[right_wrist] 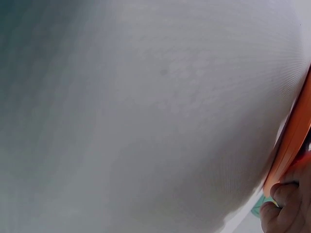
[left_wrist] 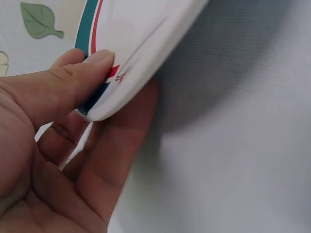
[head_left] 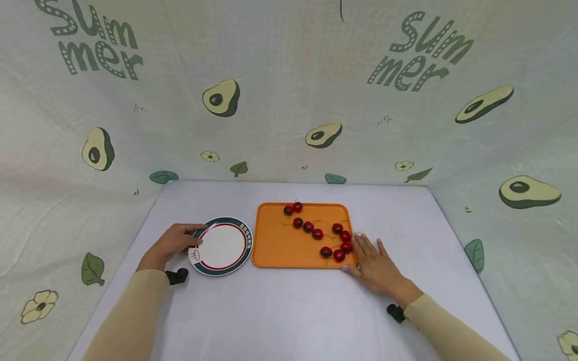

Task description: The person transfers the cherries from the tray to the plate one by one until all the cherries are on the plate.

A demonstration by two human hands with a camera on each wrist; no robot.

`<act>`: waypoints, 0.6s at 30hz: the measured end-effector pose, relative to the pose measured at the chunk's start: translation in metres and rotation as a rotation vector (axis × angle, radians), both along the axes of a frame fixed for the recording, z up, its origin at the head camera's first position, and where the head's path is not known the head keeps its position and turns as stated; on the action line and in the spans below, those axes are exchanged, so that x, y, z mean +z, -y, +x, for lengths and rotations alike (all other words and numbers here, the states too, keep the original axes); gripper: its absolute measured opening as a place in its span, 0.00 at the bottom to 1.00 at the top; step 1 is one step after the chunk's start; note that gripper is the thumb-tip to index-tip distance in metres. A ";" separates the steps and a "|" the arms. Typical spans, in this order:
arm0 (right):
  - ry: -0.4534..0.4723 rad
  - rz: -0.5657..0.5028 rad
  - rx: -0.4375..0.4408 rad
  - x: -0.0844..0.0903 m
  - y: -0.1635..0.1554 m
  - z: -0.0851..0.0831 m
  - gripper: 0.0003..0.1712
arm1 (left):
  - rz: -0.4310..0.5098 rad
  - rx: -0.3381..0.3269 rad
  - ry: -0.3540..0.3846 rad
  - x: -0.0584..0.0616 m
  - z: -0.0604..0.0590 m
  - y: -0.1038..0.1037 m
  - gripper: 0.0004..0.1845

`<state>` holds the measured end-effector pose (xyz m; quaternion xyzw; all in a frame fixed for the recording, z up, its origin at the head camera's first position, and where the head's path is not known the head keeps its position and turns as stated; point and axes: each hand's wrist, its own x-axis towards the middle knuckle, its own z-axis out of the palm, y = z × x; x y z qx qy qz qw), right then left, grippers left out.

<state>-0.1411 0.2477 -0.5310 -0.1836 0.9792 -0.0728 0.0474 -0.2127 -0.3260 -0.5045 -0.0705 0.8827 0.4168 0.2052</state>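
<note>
In the head view, a person's left hand [head_left: 173,244] pinches the left rim of a round plate [head_left: 223,245], white inside with a red ring and a dark green band. Just right of the plate, on a white table [head_left: 253,316], lies an orange tray [head_left: 275,245] bearing ten dark red cherries [head_left: 317,234]. Two sit by its far edge, three run in a slanting row near the middle, and five cluster toward the right side. The right hand [head_left: 377,271] lies at the tray's right edge, fingers extended and thumb set apart, near that cluster. Both arms wear beige sleeves [head_left: 144,306]; behind the table hangs a pale cloth [head_left: 280,50] printed with avocados, leaves and lettering.

In the left wrist view, the thumb presses the plate's upper face at the rim while fingers support it from below — the plate appears tilted there.

In the right wrist view, the tray's orange side shows along the right edge, with part of the right hand against it in the lower corner — too little to tell how all its fingers lie. A pale surface fills most of the rest.
</note>
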 end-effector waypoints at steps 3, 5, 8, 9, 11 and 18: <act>-0.009 0.000 0.004 0.000 0.000 0.000 0.54 | -0.040 -0.015 0.002 0.000 -0.002 0.001 0.30; -0.015 -0.001 0.007 0.000 -0.001 -0.001 0.54 | -0.033 -0.007 0.013 -0.001 -0.004 0.002 0.30; -0.015 -0.004 0.009 -0.001 -0.001 -0.001 0.54 | 0.003 0.006 0.023 -0.001 -0.004 0.003 0.31; -0.012 -0.005 0.009 -0.001 -0.002 -0.001 0.54 | 0.011 0.013 0.026 -0.001 -0.005 0.003 0.31; -0.013 -0.006 0.010 -0.002 -0.002 -0.001 0.54 | 0.014 0.021 0.027 0.000 -0.005 0.002 0.31; -0.035 -0.009 0.018 0.000 -0.002 -0.001 0.53 | 0.001 0.033 0.033 0.000 -0.004 0.000 0.31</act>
